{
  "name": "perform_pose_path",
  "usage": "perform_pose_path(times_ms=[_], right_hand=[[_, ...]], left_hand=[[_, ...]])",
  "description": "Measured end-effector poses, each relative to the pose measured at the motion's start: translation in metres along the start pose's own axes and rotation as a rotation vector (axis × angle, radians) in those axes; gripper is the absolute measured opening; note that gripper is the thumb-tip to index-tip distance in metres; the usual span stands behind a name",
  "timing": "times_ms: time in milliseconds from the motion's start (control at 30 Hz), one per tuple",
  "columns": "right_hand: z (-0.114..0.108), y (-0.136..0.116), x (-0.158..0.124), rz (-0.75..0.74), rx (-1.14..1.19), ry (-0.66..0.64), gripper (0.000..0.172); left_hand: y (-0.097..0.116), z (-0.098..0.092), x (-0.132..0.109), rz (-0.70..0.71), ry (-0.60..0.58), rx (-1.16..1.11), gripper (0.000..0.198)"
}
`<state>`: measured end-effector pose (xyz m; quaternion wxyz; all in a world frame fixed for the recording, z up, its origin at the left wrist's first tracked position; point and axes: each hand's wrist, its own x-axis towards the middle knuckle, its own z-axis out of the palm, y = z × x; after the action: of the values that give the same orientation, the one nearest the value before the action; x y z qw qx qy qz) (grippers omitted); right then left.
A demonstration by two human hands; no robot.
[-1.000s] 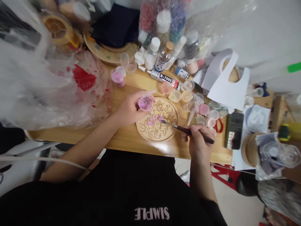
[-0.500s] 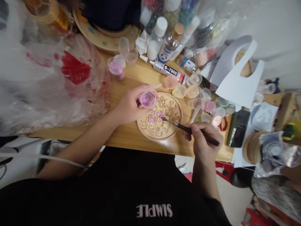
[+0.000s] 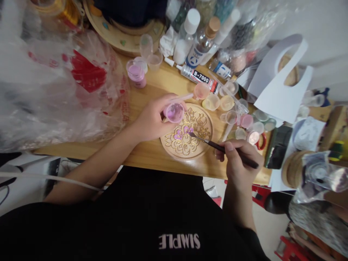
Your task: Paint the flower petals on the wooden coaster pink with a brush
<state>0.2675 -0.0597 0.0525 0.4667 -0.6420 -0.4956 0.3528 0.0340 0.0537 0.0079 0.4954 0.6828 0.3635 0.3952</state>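
My left hand point(image 3: 154, 119) is closed around a small plastic cup point(image 3: 174, 112) with purple paint inside, tilted towards me over the upper left of a round wooden board point(image 3: 176, 153). Gold raised outlines form flowers on the board, and several petals point(image 3: 182, 133) near its middle are purple. My right hand point(image 3: 241, 157) pinches the dark handle of a paintbrush point(image 3: 214, 145). Its tip lies over the flower beside the purple petals; whether it touches the wood I cannot tell. A pale stick point(image 3: 185, 97) lies along the cup's rim by my left fingers.
Several small paint cups point(image 3: 227, 103) crowd the table right of the board. Behind them lie a glue tube point(image 3: 199, 76) and standing bottles point(image 3: 198, 47). A plastic bag point(image 3: 67, 101) fills the left side; a stacked purple cup point(image 3: 136, 74) stands near it. Red-handled scissors point(image 3: 261, 141) lie at right.
The view has shifted slightly, so most things appear a little further right. The brush tip has moved slightly away from the purple petals. Both hands keep their hold.
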Motion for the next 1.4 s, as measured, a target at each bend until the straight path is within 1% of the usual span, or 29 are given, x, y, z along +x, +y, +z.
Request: perform_pose_path(times_ms=[133, 300, 400, 467, 567, 667, 767, 867, 1033, 1200, 1300, 1400], right_hand=[[0.0002, -0.0008, -0.0007, -0.019, -0.021, -0.028, 0.012], [0.0003, 0.0017, -0.0008, -0.034, 0.000, -0.001, 0.011], [0.0004, 0.0020, -0.0006, -0.042, -0.026, -0.020, 0.013], [0.0007, 0.0016, -0.0006, -0.032, -0.044, -0.005, 0.014], [0.0016, 0.0014, -0.0008, -0.010, -0.043, 0.041, 0.017], [0.0018, 0.0016, -0.0009, -0.014, -0.033, 0.018, 0.017], [0.0017, 0.0018, -0.0007, -0.037, -0.027, -0.002, 0.014], [0.0022, 0.0014, 0.0000, -0.042, -0.018, 0.022, 0.013], [0.0024, 0.0011, 0.0008, -0.035, -0.010, 0.034, 0.014], [0.0003, 0.0021, 0.0003, -0.044, -0.015, 0.009, 0.014], [-0.0012, 0.0006, -0.0004, -0.038, -0.023, 0.013, 0.014], [-0.0023, 0.0000, -0.0003, -0.017, -0.014, 0.045, 0.017]], left_hand=[[0.0014, -0.0007, 0.0002, -0.010, -0.010, -0.009, 0.014], [-0.0003, -0.0007, -0.0008, -0.024, -0.014, 0.037, 0.019], [-0.0035, 0.0000, -0.0012, 0.067, 0.003, 0.025, 0.019], [-0.0057, 0.0005, -0.0011, 0.131, 0.018, 0.006, 0.019], [-0.0076, 0.0010, -0.0009, 0.150, 0.023, 0.014, 0.020], [-0.0078, 0.0012, -0.0011, 0.139, 0.021, 0.025, 0.022], [-0.0067, 0.0009, -0.0017, 0.084, 0.019, 0.039, 0.021], [-0.0051, 0.0003, -0.0018, 0.028, 0.003, 0.054, 0.020], [-0.0022, -0.0006, -0.0010, 0.010, -0.003, 0.028, 0.017], [-0.0002, -0.0007, -0.0008, -0.103, 0.008, 0.059, 0.017], [-0.0007, -0.0009, -0.0006, -0.087, 0.008, 0.067, 0.016], [-0.0022, -0.0017, 0.0001, -0.058, 0.001, 0.043, 0.016]])
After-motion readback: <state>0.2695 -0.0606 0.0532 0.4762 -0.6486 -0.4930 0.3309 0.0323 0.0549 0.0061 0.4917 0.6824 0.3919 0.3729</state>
